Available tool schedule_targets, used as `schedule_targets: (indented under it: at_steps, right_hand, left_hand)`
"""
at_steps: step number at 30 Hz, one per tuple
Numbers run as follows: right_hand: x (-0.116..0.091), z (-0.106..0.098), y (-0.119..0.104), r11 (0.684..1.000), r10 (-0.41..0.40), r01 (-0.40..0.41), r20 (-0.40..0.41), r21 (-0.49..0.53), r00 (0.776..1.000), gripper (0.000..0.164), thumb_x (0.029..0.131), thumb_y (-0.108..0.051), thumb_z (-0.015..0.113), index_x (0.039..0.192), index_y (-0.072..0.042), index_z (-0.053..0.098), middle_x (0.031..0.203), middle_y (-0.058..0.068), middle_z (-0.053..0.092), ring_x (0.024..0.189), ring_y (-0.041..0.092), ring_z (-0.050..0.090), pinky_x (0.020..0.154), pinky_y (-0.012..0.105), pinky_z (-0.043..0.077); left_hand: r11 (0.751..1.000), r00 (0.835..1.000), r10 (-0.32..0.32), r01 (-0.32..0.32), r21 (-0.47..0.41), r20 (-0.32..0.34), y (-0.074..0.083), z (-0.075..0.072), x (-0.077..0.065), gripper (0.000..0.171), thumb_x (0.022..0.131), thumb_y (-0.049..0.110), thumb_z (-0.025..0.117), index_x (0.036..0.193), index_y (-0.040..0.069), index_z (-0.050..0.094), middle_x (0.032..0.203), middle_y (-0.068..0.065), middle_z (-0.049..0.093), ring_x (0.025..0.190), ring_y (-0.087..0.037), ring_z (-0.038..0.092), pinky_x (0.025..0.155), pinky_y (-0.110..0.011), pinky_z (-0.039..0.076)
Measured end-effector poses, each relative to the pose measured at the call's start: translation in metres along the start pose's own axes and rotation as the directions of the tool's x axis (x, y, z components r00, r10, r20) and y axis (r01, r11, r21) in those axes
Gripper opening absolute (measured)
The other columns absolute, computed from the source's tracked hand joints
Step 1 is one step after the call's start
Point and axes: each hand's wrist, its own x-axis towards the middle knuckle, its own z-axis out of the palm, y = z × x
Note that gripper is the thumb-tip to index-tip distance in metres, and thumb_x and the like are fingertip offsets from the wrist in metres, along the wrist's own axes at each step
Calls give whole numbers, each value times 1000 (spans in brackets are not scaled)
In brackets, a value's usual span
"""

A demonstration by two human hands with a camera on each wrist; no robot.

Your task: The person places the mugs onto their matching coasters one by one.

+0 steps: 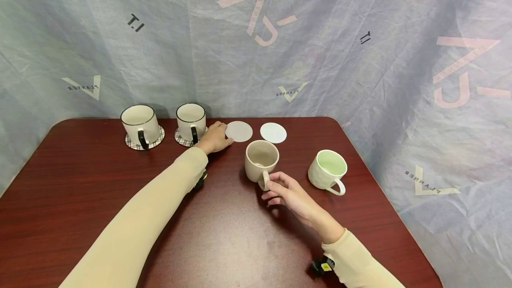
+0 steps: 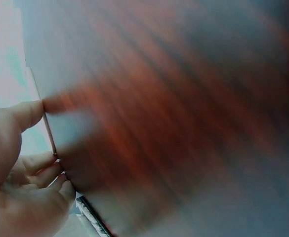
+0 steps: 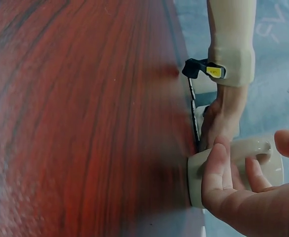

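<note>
The left hand (image 1: 216, 138) rests at the left edge of a beige round coaster (image 1: 238, 131). In the left wrist view, its thumb (image 2: 28, 113) and fingertips touch down along the coaster's thin edge (image 2: 49, 131). In front of the coasters is a beige mug (image 1: 258, 166), upright, handle towards the person. The right hand (image 1: 290, 194) holds that mug's handle (image 1: 264, 180) between thumb and fingers. In the right wrist view, a finger passes behind the handle (image 3: 257, 146). A white round coaster (image 1: 274, 133) lies right of the beige one.
Two white mugs with black rims and handles, one far left (image 1: 140, 126) and one (image 1: 191, 121) beside the left hand, stand on checked coasters. A pale green mug (image 1: 326, 170) stands at the right. A grey printed cloth (image 1: 240, 70) hangs behind the dark red table (image 1: 80, 199).
</note>
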Motion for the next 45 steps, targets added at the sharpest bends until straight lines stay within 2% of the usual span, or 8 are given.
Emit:
schedule_targets:
  at_steps: [8,16,22,29,45]
  right_hand:
    - [2,3,0,1000,1,-1,10,7,1000,40,110,-22,57,135,8,49,141,28,58,109,29,69,90,36,59]
    - [3,5,0,1000,-14,14,-1,8,1000,36,111,-21,56,130,8,50,139,29,58,108,28,69,89,32,59]
    - [5,7,0,1000,-18,18,-9,24,1000,30,111,-19,54,127,6,51,135,28,60,105,26,70,90,33,58]
    - [5,8,-2,998,-24,25,-12,53,1000,25,112,-21,53,122,2,52,123,19,65,102,24,71,91,34,58]
    - [8,10,-1,997,-19,19,-7,79,1000,24,112,-21,52,116,2,54,113,13,67,90,18,71,81,28,58]
  left_hand:
    - [1000,1000,-11,11,3,1,1,0,0,70,105,30,62,157,-11,39,161,-29,39,151,-44,37,126,-56,31]
    - [1000,1000,-7,7,9,-1,1,0,1,69,105,30,63,157,-10,40,161,-29,39,151,-44,38,126,-56,31]
    - [1000,1000,-3,3,0,5,3,-2,-1,68,106,29,63,156,-11,39,160,-29,39,151,-44,37,126,-55,31]
    - [1000,1000,-2,2,11,5,3,-3,-1,69,105,29,63,156,-11,40,160,-29,40,151,-45,38,126,-56,30]
    - [1000,1000,-1,1,9,10,2,-2,-1,68,105,30,62,155,-11,41,160,-30,40,150,-45,38,125,-55,32]
